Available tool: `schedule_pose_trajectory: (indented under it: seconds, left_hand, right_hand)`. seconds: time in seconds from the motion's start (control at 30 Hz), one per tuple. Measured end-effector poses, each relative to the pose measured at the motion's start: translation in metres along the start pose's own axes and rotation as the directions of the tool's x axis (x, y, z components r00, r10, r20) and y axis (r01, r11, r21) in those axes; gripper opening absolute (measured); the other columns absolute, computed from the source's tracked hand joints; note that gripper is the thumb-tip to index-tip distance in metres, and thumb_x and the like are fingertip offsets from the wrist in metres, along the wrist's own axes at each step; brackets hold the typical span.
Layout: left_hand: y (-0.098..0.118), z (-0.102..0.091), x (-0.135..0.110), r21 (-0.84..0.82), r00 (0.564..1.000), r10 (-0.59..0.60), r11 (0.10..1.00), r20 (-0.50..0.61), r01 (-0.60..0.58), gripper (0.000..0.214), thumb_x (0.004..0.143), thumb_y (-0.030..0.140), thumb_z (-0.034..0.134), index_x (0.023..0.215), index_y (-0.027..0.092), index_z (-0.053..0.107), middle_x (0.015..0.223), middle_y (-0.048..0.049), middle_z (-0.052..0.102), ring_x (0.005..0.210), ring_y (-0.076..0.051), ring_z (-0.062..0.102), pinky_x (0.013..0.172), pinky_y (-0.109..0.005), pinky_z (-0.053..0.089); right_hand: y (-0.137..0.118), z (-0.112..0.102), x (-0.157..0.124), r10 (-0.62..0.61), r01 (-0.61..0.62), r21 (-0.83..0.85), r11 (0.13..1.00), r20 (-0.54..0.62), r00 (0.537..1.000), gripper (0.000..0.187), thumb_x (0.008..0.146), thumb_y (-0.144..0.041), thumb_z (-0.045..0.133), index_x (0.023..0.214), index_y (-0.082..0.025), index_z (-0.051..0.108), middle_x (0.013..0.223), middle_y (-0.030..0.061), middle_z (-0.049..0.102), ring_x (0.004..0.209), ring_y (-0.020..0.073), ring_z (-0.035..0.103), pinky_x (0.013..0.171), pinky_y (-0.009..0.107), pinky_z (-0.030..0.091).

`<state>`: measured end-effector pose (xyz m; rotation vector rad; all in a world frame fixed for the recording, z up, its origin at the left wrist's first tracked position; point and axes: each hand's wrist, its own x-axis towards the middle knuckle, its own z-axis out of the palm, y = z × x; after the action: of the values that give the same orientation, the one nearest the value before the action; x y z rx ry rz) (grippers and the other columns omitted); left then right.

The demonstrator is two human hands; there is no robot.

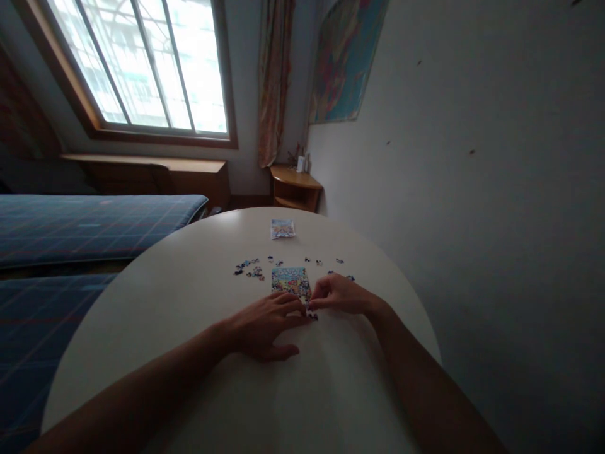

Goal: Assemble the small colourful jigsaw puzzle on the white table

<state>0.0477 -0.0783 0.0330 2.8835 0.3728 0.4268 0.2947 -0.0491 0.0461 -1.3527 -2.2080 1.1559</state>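
Observation:
A small, partly built colourful jigsaw (290, 280) lies on a round white table (189, 302). My left hand (265, 326) rests flat on the table just below it, fingers stretched toward its lower edge. My right hand (339, 295) sits at the jigsaw's lower right corner, fingers pinched on a small dark puzzle piece (311, 310). Loose pieces (250, 268) are scattered to the left of the jigsaw, and more loose pieces (331, 261) lie above and right of it.
A small picture card or bag (282, 228) lies farther back on the table. A white wall runs close on the right. Beds with blue checked covers (89, 221) stand on the left, and a wooden corner shelf (295, 186) stands under the window.

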Motion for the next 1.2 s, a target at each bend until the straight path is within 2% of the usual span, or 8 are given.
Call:
schedule_pose_trajectory:
  seconds: [0.13, 0.37, 1.2]
  left_hand:
    - [0.0001, 0.0005, 0.0003, 0.024, 1.000, -0.009, 1.000, 0.000, 0.009, 0.053, 0.088, 0.045, 0.058, 0.135, 0.022, 0.052, 0.126, -0.0114, 0.060, 0.116, -0.030, 0.054, 0.104, -0.047, 0.040]
    - [0.0017, -0.0007, 0.0015, 0.047, 0.999, -0.032, 0.998, 0.031, 0.030, 0.051, 0.087, 0.046, 0.059, 0.131, 0.020, 0.055, 0.127, -0.0122, 0.059, 0.117, -0.030, 0.053, 0.105, -0.047, 0.041]
    - [-0.0042, 0.0054, -0.0015, 0.071, 0.998, -0.038, 0.997, -0.042, 0.041, 0.050, 0.087, 0.045, 0.062, 0.132, 0.026, 0.056, 0.139, -0.0108, 0.054, 0.127, -0.032, 0.049, 0.109, -0.051, 0.038]
  right_hand:
    - [-0.0020, 0.0002, -0.0016, 0.002, 0.000, -0.051, 0.999, 0.034, 0.999, 0.025, 0.073, -0.040, 0.076, 0.078, -0.015, 0.076, 0.070, 0.0022, 0.072, 0.063, 0.0126, 0.059, 0.059, 0.022, 0.040]
    - [0.0004, 0.0010, -0.0003, -0.006, 0.010, -0.125, 0.992, 0.030, 1.000, 0.024, 0.073, -0.039, 0.075, 0.075, -0.015, 0.075, 0.066, 0.0012, 0.070, 0.061, 0.0115, 0.057, 0.056, 0.022, 0.038]
    - [0.0020, 0.0023, 0.0006, 0.016, -0.014, -0.182, 0.983, 0.011, 1.000, 0.028, 0.074, -0.044, 0.072, 0.072, -0.015, 0.074, 0.062, -0.0001, 0.067, 0.058, 0.0111, 0.053, 0.056, 0.023, 0.036]
